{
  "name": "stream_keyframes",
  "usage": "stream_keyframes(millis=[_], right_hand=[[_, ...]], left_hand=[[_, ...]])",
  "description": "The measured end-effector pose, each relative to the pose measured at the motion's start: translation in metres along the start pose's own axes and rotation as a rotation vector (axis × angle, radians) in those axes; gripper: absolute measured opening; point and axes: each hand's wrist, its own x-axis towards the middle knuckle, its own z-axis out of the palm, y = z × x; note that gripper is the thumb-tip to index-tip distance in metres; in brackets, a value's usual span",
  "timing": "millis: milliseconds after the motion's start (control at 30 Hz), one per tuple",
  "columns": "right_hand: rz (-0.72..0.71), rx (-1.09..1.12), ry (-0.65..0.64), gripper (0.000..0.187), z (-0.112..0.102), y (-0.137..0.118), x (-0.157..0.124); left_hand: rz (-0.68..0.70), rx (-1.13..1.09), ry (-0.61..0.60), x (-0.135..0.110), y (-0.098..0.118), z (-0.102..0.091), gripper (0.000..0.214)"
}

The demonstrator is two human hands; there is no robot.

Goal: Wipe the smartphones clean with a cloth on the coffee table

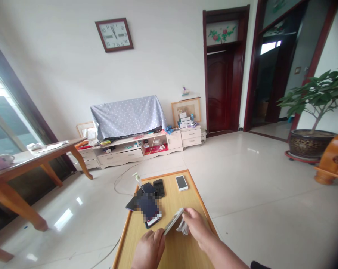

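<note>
A thin, light-edged phone (173, 221) is tilted on edge above the small wooden table (173, 244). My left hand (149, 246) grips its lower end, fingers closed. At its upper end is my right hand (195, 224), closed, with a crumpled grey cloth (182, 227) hanging from its fingers against the phone's underside. Farther up the table lies a white phone (181, 183) with a dark screen. On the left, several dark phones and flat devices overlap, among them a black phone (158, 187); part of this pile is pixelated. Behind it stands a clear pump bottle (137, 179).
A low white cabinet (121, 157) with a cloth-covered television (128, 117) stands along the wall. At left is a larger wooden table (45, 160) with a pink teapot (2, 161). A potted plant (310, 144) stands at right. A cable (115, 185) runs across the floor.
</note>
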Motion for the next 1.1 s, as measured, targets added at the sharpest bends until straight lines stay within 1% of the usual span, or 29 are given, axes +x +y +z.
stream_keyframes(millis=[67,133,233,300,433,500,600,767,833,967,1100], right_hand=[[0.012,0.029,-0.006,0.049,0.001,-0.003,-0.004],[0.008,0.053,0.015,0.049,0.0,-0.006,-0.008],[0.019,0.108,0.045,0.045,-0.001,-0.011,-0.014],[0.035,0.16,0.061,0.041,-0.002,-0.016,-0.018],[0.052,0.225,0.087,0.031,-0.004,-0.025,-0.023],[0.055,0.236,0.089,0.028,-0.006,-0.028,-0.023],[0.071,0.266,0.079,0.028,-0.01,-0.027,-0.018],[0.086,0.311,0.122,0.03,-0.019,-0.025,-0.007],[0.103,0.335,0.142,0.031,-0.025,-0.028,-0.003],[0.114,0.43,0.186,0.035,-0.035,-0.036,0.004],[0.111,0.514,0.22,0.035,-0.038,-0.038,0.011]], left_hand=[[-0.07,-0.032,0.01,0.005,-0.003,0.005,0.03],[-0.163,-0.092,0.017,0.01,-0.006,0.011,0.032],[-0.321,-0.244,0.02,0.02,-0.008,0.019,0.034],[-0.466,-0.445,0.039,0.026,-0.006,0.023,0.035],[-0.846,-0.984,0.076,0.041,0.003,0.029,0.038],[-0.957,-1.148,0.071,0.049,0.009,0.033,0.04],[-0.996,-1.238,0.076,0.062,0.016,0.04,0.038],[-1.03,-1.308,0.147,0.091,0.02,0.056,0.035],[-1.025,-1.324,0.162,0.108,0.019,0.063,0.032],[-1.007,-1.345,0.164,0.148,0.016,0.078,0.02],[-1.039,-1.327,0.18,0.186,0.013,0.095,0.012]])
